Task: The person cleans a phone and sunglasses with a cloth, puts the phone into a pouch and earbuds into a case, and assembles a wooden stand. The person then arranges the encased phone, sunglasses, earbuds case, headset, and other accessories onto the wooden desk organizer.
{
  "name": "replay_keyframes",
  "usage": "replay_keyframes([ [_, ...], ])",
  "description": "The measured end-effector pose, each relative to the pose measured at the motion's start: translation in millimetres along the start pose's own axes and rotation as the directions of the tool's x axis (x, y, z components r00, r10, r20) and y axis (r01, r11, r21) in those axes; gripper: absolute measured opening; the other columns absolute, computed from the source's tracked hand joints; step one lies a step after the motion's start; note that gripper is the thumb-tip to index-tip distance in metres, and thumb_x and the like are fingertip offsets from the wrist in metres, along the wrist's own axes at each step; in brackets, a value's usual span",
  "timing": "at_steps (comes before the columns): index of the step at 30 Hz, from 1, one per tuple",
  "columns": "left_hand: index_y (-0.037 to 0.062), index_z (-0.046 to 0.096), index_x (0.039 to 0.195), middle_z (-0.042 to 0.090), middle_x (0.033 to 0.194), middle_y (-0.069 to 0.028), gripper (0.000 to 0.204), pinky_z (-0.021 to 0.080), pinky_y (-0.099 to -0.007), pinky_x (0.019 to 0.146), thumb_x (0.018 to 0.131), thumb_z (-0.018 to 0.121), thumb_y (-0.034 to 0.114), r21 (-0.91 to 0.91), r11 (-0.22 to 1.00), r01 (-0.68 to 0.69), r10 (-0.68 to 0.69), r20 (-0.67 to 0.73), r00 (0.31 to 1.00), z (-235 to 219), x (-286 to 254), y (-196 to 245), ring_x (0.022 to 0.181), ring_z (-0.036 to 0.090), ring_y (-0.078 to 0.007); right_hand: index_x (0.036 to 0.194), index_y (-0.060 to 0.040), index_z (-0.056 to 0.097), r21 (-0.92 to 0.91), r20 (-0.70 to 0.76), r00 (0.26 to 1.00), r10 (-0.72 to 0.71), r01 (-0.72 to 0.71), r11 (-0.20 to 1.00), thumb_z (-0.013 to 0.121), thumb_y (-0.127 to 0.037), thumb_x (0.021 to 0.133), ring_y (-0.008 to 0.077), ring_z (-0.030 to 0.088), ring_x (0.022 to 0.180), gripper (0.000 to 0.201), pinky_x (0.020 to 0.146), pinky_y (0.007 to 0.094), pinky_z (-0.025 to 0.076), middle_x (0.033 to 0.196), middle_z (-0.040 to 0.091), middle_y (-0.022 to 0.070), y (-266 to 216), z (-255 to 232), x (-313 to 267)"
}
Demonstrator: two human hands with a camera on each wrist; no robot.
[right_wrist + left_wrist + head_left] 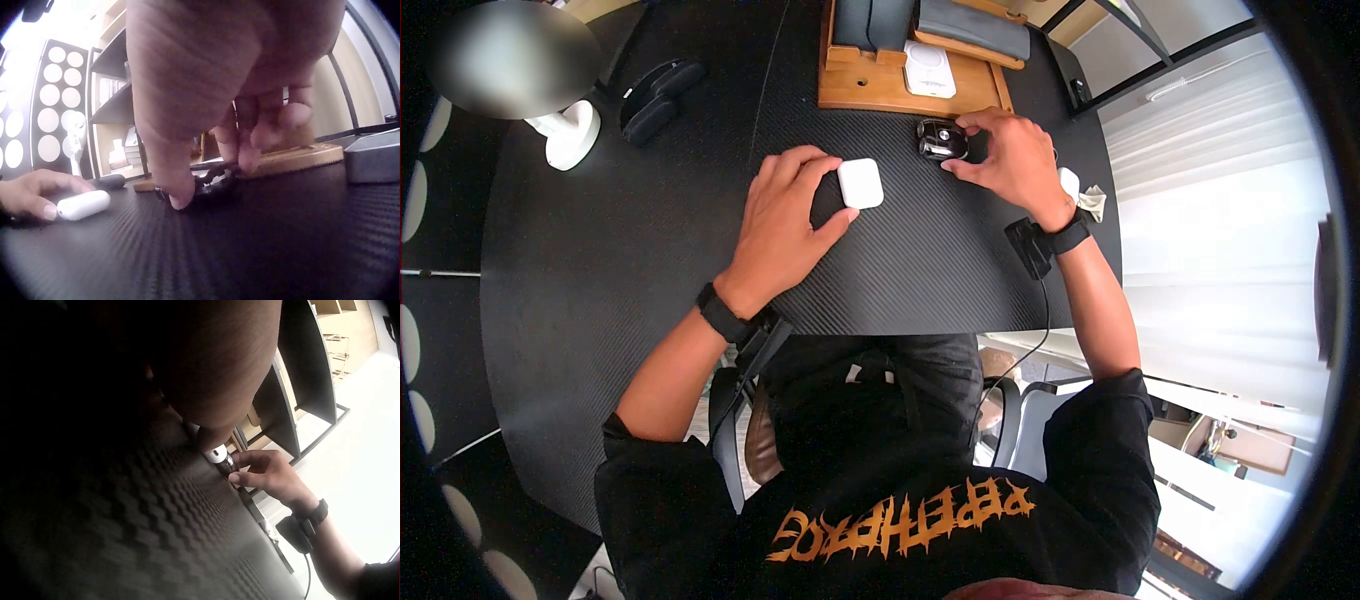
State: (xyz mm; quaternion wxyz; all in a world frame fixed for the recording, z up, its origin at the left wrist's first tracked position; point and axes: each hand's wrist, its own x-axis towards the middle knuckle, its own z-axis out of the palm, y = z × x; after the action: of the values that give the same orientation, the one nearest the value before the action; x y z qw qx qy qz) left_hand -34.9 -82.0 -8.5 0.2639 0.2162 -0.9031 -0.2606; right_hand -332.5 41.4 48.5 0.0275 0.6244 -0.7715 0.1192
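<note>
A white earbud case (861,184) with rounded corners lies on the black textured table. My left hand (785,222) grips it from the left, index finger at its upper corner and thumb at its lower edge. To its upper right is a glossy black case (942,139) with a small round emblem on top, pinched between the thumb and fingers of my right hand (1018,165). In the right wrist view the thumb presses the near side of the black case (215,187), while the white case (84,205) sits apart from it at the left.
Behind the cases stands a wooden desk stand (880,98) bearing a white charging pad (929,70). A black glasses-like object (658,100) and a lamp's white base (573,136) are at the far left. Another white item (1068,182) lies beyond my right wrist.
</note>
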Motion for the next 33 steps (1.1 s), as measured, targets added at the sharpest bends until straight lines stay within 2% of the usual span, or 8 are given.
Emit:
replay_keyframes([
  [4, 0.0041, 0.064, 0.136, 0.059, 0.138, -0.0131, 0.055, 0.046, -0.0449, 0.109, 0.088, 0.083, 0.023, 0.008, 1.000, -0.002, 0.002, 0.003, 1.000, 0.8, -0.6, -1.5, 0.126, 0.056, -0.0346, 0.125, -0.0109, 0.075, 0.020, 0.170, 0.979, 0.116, -0.121, 0.992, 0.092, -0.032, 0.074, 0.0279, 0.076, 0.084, 0.058, 0.075, 0.0409, 0.058, 0.093, 0.078, 0.0068, -8.1, -13.1, 6.9],
  [10, 0.0033, 0.064, 0.136, 0.059, 0.138, -0.0133, 0.055, 0.046, -0.0449, 0.109, 0.088, 0.083, 0.023, 0.001, 1.000, -0.006, 0.006, 0.001, 1.000, 0.6, -1.1, -1.5, 0.125, 0.056, -0.0345, 0.133, -0.0158, 0.072, 0.158, 0.115, 0.988, -0.099, 0.080, 0.984, 0.092, -0.029, 0.074, 0.0271, 0.075, 0.077, 0.064, 0.074, 0.0397, 0.057, 0.080, 0.075, 0.0068, 9.5, 0.5, 5.4],
  [13, 0.0032, 0.064, 0.136, 0.059, 0.137, -0.0134, 0.055, 0.046, -0.0448, 0.109, 0.088, 0.083, 0.023, -0.005, 1.000, -0.005, 0.005, -0.002, 1.000, -1.0, -0.1, 1.4, 0.124, 0.056, -0.0346, 0.120, -0.0153, 0.079, 0.101, -0.006, 0.991, -0.135, 0.135, 0.986, 0.094, -0.036, 0.071, 0.0260, 0.075, 0.076, 0.055, 0.072, 0.0387, 0.057, 0.076, 0.075, 0.0064, 6.3, -6.2, 2.1],
  [15, 0.0032, 0.064, 0.135, 0.059, 0.137, -0.0134, 0.055, 0.047, -0.0448, 0.108, 0.088, 0.083, 0.023, -0.008, 1.000, 0.004, -0.004, -0.001, 1.000, -1.9, -0.7, 0.3, 0.124, 0.057, -0.0346, 0.098, -0.0129, 0.084, 0.092, 0.265, 0.963, -0.053, 0.030, 0.995, 0.096, -0.043, 0.069, 0.0259, 0.076, 0.078, 0.044, 0.071, 0.0383, 0.057, 0.080, 0.076, 0.0066, -6.5, -34.6, -0.3],
  [17, 0.0036, 0.064, 0.135, 0.060, 0.136, -0.0134, 0.055, 0.047, -0.0449, 0.108, 0.087, 0.083, 0.023, 0.002, 1.000, -0.011, 0.011, -0.020, 1.000, 1.0, -1.1, -1.1, 0.123, 0.057, -0.0350, 0.078, -0.0116, 0.082, 0.092, 0.229, 0.973, -0.018, -0.004, 0.996, 0.096, -0.048, 0.067, 0.0273, 0.075, 0.075, 0.041, 0.068, 0.0392, 0.057, 0.076, 0.075, 0.0064, -16.1, -46.6, -3.6],
  [20, 0.0039, 0.064, 0.135, 0.060, 0.136, -0.0135, 0.054, 0.047, -0.0449, 0.107, 0.088, 0.084, 0.023, -0.004, 1.000, -0.024, 0.024, -0.026, 0.999, 1.4, -0.8, -2.5, 0.122, 0.057, -0.0354, 0.088, -0.0110, 0.082, -0.020, 0.250, 0.967, 0.049, -0.045, 0.999, 0.097, -0.046, 0.066, 0.0286, 0.074, 0.076, 0.044, 0.069, 0.0397, 0.057, 0.076, 0.073, 0.0057, -24.7, -54.2, -11.5],
  [26, 0.0043, 0.064, 0.135, 0.060, 0.135, -0.0140, 0.053, 0.047, -0.0451, 0.106, 0.088, 0.083, 0.022, -0.005, 0.999, -0.044, 0.043, -0.037, 0.998, 1.9, -0.6, -2.4, 0.122, 0.057, -0.0356, 0.128, -0.0132, 0.074, 0.197, 0.166, 0.947, -0.275, 0.242, 0.950, 0.098, -0.024, 0.063, 0.0273, 0.072, 0.095, 0.070, 0.080, 0.0370, 0.058, 0.121, 0.069, 0.0052, -40.6, -43.4, -24.0],
  [33, 0.0041, 0.064, 0.136, 0.060, 0.136, -0.0141, 0.054, 0.047, -0.0449, 0.106, 0.089, 0.084, 0.022, -0.004, 0.999, -0.042, 0.042, -0.022, 0.999, 1.1, -0.8, -2.6, 0.122, 0.057, -0.0354, 0.128, -0.0117, 0.075, 0.280, 0.240, 0.903, -0.356, 0.286, 0.916, 0.093, -0.016, 0.073, 0.0294, 0.072, 0.112, 0.058, 0.093, 0.0391, 0.060, 0.123, 0.072, 0.0056, -57.2, -27.4, -31.8],
])
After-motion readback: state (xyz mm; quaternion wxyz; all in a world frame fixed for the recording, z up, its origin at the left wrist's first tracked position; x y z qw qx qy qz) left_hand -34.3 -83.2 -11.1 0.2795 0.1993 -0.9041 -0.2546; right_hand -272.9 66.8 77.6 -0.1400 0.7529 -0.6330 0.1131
